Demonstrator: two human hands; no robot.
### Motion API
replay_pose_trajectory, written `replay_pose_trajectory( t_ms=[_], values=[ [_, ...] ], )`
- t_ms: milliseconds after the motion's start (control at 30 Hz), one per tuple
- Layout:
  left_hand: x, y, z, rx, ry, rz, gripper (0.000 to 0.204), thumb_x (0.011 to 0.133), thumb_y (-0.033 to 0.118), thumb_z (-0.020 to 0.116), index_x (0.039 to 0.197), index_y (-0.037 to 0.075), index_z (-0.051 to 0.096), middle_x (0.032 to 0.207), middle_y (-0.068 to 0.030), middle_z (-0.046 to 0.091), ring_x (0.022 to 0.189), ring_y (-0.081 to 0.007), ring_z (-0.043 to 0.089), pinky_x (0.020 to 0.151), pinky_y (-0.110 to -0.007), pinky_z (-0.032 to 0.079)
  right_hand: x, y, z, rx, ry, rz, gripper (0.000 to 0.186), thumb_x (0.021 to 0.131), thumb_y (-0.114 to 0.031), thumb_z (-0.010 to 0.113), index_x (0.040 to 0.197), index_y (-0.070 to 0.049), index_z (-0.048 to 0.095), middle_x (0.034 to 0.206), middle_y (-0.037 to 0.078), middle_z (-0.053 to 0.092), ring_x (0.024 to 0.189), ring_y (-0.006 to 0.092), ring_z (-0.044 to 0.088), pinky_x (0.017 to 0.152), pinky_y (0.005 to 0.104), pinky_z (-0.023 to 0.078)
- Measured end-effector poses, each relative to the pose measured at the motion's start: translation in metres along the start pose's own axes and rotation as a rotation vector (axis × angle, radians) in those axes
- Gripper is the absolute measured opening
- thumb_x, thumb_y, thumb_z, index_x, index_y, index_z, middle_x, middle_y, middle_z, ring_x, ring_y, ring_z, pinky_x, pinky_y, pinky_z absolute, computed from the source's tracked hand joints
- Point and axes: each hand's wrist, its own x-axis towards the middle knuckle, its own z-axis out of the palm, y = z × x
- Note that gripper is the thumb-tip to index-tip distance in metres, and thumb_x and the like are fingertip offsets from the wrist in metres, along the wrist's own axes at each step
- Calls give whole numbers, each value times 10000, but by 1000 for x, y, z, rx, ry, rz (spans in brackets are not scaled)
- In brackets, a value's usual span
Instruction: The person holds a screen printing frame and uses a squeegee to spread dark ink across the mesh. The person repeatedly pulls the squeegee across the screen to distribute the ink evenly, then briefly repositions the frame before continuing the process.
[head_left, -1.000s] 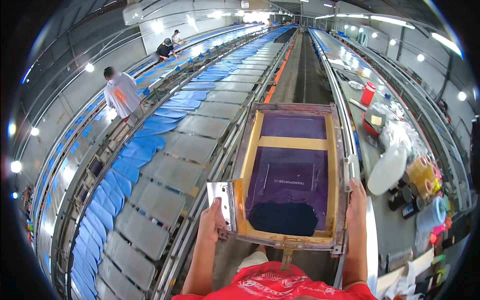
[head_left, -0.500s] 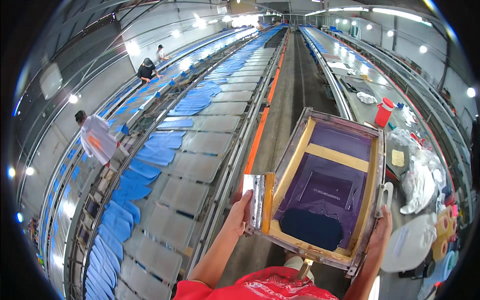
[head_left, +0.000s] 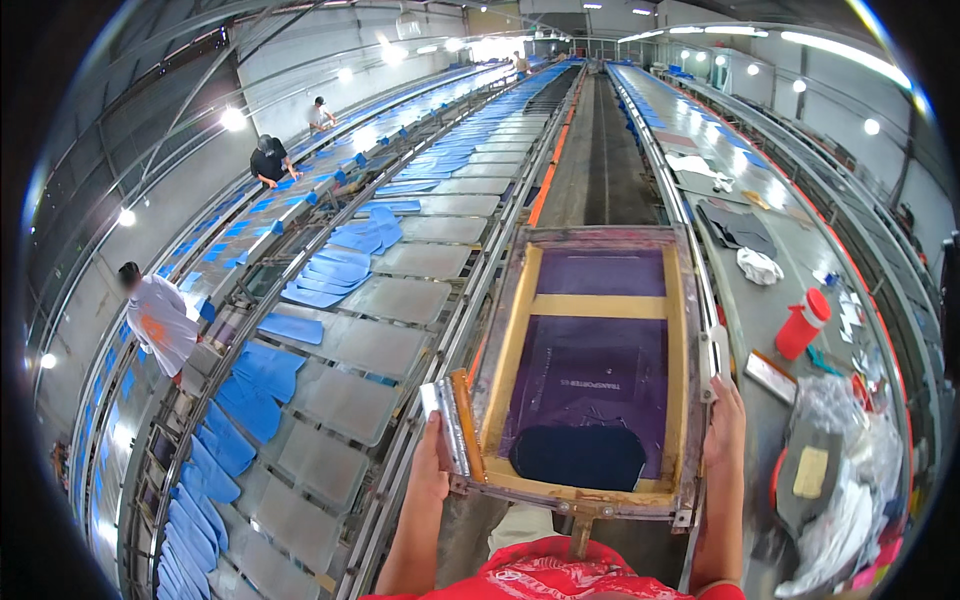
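Note:
A screen-printing frame (head_left: 596, 380) with a purple mesh, tan tape borders and a pool of dark blue ink (head_left: 576, 455) is held in front of my red shirt. My left hand (head_left: 430, 460) is closed round the lower left corner, together with a squeegee (head_left: 452, 425) that has a metal holder and orange blade. My right hand (head_left: 722, 420) grips the frame's right side at a pale metal fitting (head_left: 716, 350); its fingers are partly hidden.
Long rail-edged tables with grey platens (head_left: 400, 302) and blue cut pieces (head_left: 240, 400) run left of the aisle (head_left: 605, 150), where three people (head_left: 160, 320) stand farther left. The right-hand table (head_left: 760, 290) holds dark cloth, a red jug (head_left: 800, 320), plastic bags and tools.
I have moved forward along the aisle; the red jug and white-shirted worker now sit lower in view. The frame swung rightward at an angle, then returned straight, both hands still on it.

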Motion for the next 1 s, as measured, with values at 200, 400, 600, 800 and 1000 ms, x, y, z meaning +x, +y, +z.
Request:
replay_pose_trajectory(
  t_ms=[200, 400, 600, 800, 1000],
  values=[
    [157, 15, 76, -22, -76, 53, 527, 1008, 512, 561, 1326, 92, 576, 1155, -42, 684, 1030, -180, 669, 908, -376, 541, 169, 0, 100, 6, -109, 34, 412, 945, -248, 701, 1282, -31, 608, 1203, 43, 626, 1162, 170, 560, 1001, 311, 411],
    [311, 20, 170, 6, -75, -70, 562, 1002, 496, 581, 1374, 75, 554, 1240, -50, 678, 1105, -180, 657, 964, -353, 506, 320, 6, 112, -3, 55, -9, 430, 945, -230, 702, 1311, -25, 606, 1231, 38, 628, 1146, 152, 569, 970, 303, 433],
    [456, 31, 301, 142, -154, -112, 538, 974, 483, 641, 1280, 40, 633, 1213, -46, 702, 1093, -156, 661, 972, -313, 477, 447, 13, 107, 56, 202, -131, 446, 964, -237, 669, 1336, -11, 578, 1294, 76, 602, 1260, 173, 516, 1048, 352, 400],
    [594, 26, 422, 146, -191, -151, 541, 969, 482, 651, 1264, 29, 639, 1202, -54, 705, 1080, -151, 667, 956, -313, 486, 607, 3, 140, 83, 132, -68, 553, 947, -285, 683, 1391, -5, 506, 1365, 106, 557, 1317, 215, 484, 1097, 352, 343],
    [736, 17, 467, 101, -50, -72, 500, 982, 444, 644, 1296, 57, 622, 1236, -26, 688, 1105, -148, 651, 968, -316, 488, 782, 6, 219, 11, 89, -3, 612, 922, -291, 720, 1410, 0, 496, 1381, 105, 556, 1343, 211, 462, 1119, 357, 310]
  ],
)
